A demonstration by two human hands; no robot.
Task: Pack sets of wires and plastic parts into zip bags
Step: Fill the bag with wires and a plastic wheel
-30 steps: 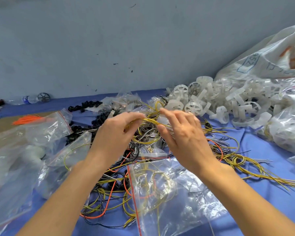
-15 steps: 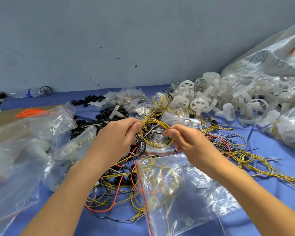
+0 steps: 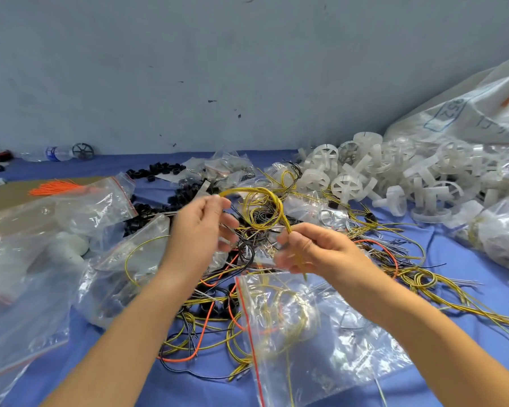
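Above the tangled pile [image 3: 206,324], a yellow wire bundle [image 3: 265,191] is held looped, pinched at its top by the left hand [image 3: 200,230] and gripped at its tail by curled fingers of the right hand [image 3: 318,251]. Coiling seems in hand; next, the coil must be fed into the zip bag [image 3: 321,342] below.

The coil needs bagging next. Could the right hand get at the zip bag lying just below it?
Probably yes: the zip bag lies just below the right hand with nothing over it. But its fingers pinch the yellow wire coil, so the left hand would have to hold that alone.
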